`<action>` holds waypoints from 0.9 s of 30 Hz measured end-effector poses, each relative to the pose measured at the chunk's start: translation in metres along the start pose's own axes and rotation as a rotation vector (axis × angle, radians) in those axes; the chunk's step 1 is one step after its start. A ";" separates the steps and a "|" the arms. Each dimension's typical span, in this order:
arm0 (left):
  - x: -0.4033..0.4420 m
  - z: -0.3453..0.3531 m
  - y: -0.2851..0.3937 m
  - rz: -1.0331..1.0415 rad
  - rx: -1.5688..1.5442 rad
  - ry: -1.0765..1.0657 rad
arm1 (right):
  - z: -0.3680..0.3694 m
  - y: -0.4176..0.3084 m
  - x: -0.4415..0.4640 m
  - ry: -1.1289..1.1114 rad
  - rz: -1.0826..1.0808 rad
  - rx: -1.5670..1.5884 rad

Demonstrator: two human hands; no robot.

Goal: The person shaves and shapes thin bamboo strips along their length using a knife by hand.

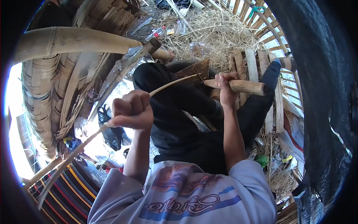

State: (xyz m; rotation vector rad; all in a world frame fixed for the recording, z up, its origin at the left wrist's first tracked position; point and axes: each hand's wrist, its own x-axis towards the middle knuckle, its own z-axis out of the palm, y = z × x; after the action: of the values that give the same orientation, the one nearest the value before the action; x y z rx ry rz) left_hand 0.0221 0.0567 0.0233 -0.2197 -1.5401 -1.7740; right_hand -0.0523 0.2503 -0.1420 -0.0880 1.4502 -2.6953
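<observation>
My left hand (133, 110) is closed in a fist around a long, thin bamboo strip (169, 85). The strip bows up to the right, and its far end reaches the blade; whether it touches the edge I cannot tell. Behind my fist it runs down to the lower left, where it appears to fork. My right hand (226, 86) grips the thick wooden handle (248, 87) of a machete. Its broad, brown, rusty-looking blade (195, 70) points left, above my dark trousers (179, 112).
A thick bamboo pole (78, 40) and woven bamboo panels (39, 100) stand at the left. Straw (216, 33) and litter cover the ground ahead. Wooden slats (251, 65) lie beyond my right hand. Black plastic sheeting (324, 93) hangs at the right.
</observation>
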 end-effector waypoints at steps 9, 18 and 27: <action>-0.024 -0.009 0.042 -0.190 -0.028 -0.179 | -0.022 -0.017 0.016 0.245 -0.051 -0.016; -0.030 0.003 0.044 -0.165 0.026 -0.205 | 0.011 -0.014 0.031 0.049 -0.127 0.125; -0.021 0.003 0.035 -0.159 0.063 -0.046 | 0.014 0.005 0.027 -0.002 -0.127 0.012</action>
State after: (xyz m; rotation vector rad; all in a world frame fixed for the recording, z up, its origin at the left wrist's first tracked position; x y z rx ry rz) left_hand 0.0578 0.0686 0.0388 -0.1105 -1.6841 -1.8508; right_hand -0.0780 0.2330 -0.1383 -0.1878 1.4756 -2.8023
